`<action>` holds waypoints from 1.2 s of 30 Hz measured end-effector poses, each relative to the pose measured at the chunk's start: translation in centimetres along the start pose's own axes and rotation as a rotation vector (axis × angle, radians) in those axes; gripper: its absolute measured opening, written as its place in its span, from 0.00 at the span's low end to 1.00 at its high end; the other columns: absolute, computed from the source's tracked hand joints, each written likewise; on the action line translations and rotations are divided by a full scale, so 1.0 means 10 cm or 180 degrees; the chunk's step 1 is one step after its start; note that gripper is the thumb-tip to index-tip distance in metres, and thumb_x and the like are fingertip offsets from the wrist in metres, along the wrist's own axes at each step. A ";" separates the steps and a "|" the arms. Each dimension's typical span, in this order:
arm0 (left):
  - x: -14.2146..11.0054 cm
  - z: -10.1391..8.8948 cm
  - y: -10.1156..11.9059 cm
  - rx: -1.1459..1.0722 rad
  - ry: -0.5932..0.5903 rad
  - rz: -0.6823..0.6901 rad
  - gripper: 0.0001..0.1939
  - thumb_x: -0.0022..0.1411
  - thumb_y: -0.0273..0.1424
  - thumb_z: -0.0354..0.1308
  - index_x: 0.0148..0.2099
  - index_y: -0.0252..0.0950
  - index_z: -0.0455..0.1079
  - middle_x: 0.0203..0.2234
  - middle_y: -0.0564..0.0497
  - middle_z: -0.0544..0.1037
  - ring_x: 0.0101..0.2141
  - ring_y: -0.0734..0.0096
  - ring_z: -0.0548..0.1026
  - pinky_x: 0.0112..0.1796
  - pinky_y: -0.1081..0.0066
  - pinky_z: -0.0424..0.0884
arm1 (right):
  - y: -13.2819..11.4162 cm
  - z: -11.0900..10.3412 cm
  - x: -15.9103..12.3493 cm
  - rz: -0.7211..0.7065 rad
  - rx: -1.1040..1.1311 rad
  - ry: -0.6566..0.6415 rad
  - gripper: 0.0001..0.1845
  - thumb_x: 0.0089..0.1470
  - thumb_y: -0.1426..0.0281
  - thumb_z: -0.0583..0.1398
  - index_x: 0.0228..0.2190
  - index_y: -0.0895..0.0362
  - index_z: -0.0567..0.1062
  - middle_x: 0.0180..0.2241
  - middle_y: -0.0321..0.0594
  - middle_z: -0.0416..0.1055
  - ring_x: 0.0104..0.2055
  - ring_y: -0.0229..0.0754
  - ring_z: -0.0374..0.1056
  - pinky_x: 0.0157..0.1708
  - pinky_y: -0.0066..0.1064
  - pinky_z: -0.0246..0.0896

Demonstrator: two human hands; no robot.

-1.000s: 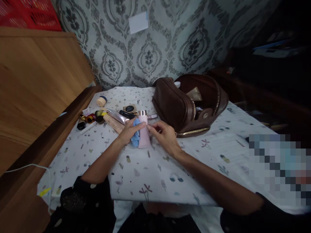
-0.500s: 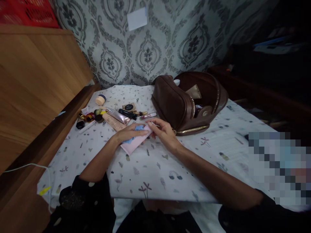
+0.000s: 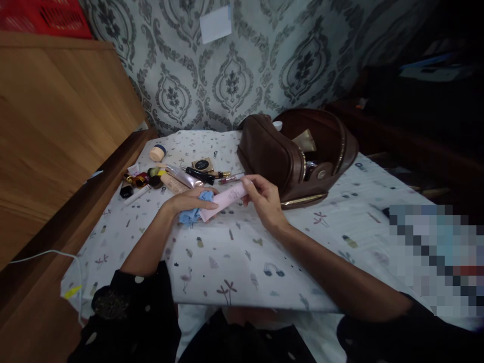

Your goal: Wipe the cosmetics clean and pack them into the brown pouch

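My right hand [image 3: 264, 199] pinches one end of a pale pink squeeze tube [image 3: 226, 199], which slants up to the right above the table. Bunched in my left hand [image 3: 192, 201] is a blue cloth [image 3: 190, 216]; the thumb of that hand lies against the tube's lower, flat end. Just beyond my hands lie several cosmetics: a beige tube [image 3: 174, 184], a silvery-pink tube [image 3: 187, 177], a black tube [image 3: 200, 175] and a compact with a round black label [image 3: 202, 165].
An unzipped brown leather bag [image 3: 264, 154] stands at the back right with items inside. Small bottles [image 3: 139, 180] and a jar with a dark blue lid [image 3: 157, 153] sit at the left. A white cable [image 3: 56, 252] runs over the wooden edge.
The pink tube has shifted up and right, showing more of its length and its print. My left hand, with the blue cloth, has slid left toward the tube's flat end.
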State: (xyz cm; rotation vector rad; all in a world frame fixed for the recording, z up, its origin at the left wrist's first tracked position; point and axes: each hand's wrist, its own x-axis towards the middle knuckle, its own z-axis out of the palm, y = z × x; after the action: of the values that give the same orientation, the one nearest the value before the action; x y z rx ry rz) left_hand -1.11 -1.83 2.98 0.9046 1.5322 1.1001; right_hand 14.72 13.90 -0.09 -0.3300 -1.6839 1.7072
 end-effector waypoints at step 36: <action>0.42 0.62 -0.07 -0.2064 0.2138 0.1176 0.27 0.48 0.54 0.67 0.38 0.36 0.70 0.31 0.49 0.77 0.38 0.64 0.76 0.37 0.70 0.71 | 0.08 0.08 -0.04 0.1424 0.1330 -0.0872 0.22 0.41 0.58 0.72 0.35 0.57 0.75 0.30 0.35 0.71 0.29 0.34 0.71 0.32 0.26 0.73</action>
State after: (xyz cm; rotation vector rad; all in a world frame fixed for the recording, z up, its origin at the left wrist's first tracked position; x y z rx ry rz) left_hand 4.01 3.09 0.54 0.3718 1.3717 2.1687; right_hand 14.24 13.09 -0.90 -0.2977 -1.4517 2.4777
